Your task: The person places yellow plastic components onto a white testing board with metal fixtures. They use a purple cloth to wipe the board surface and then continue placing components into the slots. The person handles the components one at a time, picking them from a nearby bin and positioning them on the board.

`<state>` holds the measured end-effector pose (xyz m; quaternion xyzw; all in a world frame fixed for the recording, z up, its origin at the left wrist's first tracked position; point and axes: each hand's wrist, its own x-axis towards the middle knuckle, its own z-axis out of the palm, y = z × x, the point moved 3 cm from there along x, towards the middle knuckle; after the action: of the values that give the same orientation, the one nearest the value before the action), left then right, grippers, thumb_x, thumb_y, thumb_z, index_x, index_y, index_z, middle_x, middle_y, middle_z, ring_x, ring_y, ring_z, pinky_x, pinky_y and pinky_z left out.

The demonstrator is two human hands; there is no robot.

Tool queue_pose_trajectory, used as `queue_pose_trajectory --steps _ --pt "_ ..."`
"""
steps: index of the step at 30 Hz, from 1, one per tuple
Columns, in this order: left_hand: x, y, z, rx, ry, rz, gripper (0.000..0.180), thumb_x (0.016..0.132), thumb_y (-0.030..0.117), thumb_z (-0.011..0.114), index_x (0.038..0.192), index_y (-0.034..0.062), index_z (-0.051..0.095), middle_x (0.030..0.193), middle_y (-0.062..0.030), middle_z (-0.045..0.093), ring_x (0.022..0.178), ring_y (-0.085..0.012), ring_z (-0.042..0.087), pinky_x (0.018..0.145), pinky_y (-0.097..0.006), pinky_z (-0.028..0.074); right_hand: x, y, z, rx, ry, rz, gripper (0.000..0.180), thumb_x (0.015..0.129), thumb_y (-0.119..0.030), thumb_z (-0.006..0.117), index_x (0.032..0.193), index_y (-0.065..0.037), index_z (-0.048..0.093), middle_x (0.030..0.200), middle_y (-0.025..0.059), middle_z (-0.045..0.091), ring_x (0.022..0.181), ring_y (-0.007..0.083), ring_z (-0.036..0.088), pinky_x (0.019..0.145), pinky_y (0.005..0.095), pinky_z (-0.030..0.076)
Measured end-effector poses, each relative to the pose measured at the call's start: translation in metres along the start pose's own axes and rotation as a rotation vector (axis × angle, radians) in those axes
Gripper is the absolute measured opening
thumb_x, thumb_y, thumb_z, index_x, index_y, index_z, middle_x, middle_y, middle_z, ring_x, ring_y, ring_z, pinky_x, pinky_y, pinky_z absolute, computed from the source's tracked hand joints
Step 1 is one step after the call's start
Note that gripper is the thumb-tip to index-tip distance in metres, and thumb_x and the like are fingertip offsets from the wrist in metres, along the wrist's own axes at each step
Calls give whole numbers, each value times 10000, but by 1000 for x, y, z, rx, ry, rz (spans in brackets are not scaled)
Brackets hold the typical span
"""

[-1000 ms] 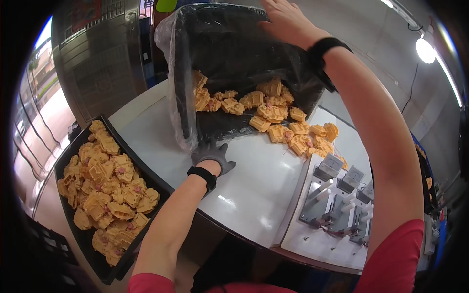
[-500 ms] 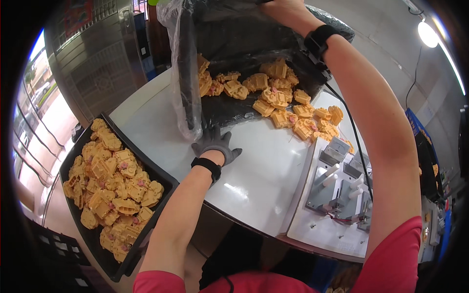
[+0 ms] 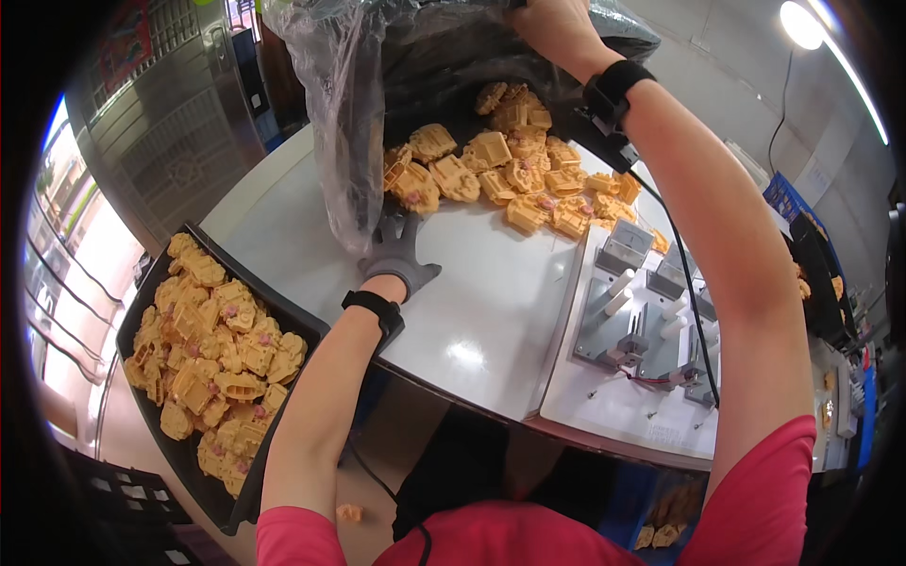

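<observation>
My right hand grips the top of a dark tray wrapped in a clear plastic bag, tilted steeply over the white table. Several orange plastic parts slide out of it and lie in a heap on the table. My left hand, in a grey glove, presses on the lower edge of the bag, its fingers partly hidden under the plastic. Both wrists wear black bands.
A black tray full of the same orange parts sits at the left, below the table edge. A white plate with grey metal fixtures and a thin cable lies at the right. A metal cabinet stands behind.
My right hand has lifted the tray end higher, and more orange parts have slid out onto the table. The left hand has stayed at the bag's lower edge.
</observation>
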<state>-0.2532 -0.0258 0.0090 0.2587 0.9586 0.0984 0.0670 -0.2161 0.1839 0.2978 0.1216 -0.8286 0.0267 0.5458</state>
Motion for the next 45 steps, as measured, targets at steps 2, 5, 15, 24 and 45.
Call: queue_pose_trajectory --steps 2,5,15,24,45 --pt "-18 12 1 -38 40 -46 1118 733 494 783 1581 237 102 1632 -161 60 1473 -428 173 1142 -544 327 2 4 3 -16 16 -25 117 761 -38 609 874 -21 631 918 246 649 930 440 607 787 483 474" --pt "-46 22 4 -39 37 -111 1181 704 569 794 1584 316 49 1649 -115 -31 1498 -415 91 1082 -657 326 21 15 30 7 52 -110 143 768 -49 596 901 -20 640 936 255 648 946 443 605 800 484 479" --pt "-78 45 6 -62 -213 94 1200 686 494 836 1582 275 69 1629 -209 33 1462 -507 149 1115 -650 286 68 12 71 -143 -64 -42 166 764 -65 614 894 -41 713 1028 231 670 1047 393 619 903 454 494" --pt "-95 21 -2 -131 -194 307 1116 705 409 835 1576 235 159 1579 -301 149 1445 -465 248 1157 -468 328 56 -17 44 -321 -435 -16 583 810 -128 600 1383 -71 507 1395 183 524 1321 363 472 1073 457 406" --pt "-85 86 19 156 36 575 709 777 350 731 1422 204 474 1476 -200 420 1344 -384 432 1085 -461 394 -337 -239 -311 187 -482 981 261 812 13 701 1068 -40 697 1063 121 702 1025 282 643 914 356 481"
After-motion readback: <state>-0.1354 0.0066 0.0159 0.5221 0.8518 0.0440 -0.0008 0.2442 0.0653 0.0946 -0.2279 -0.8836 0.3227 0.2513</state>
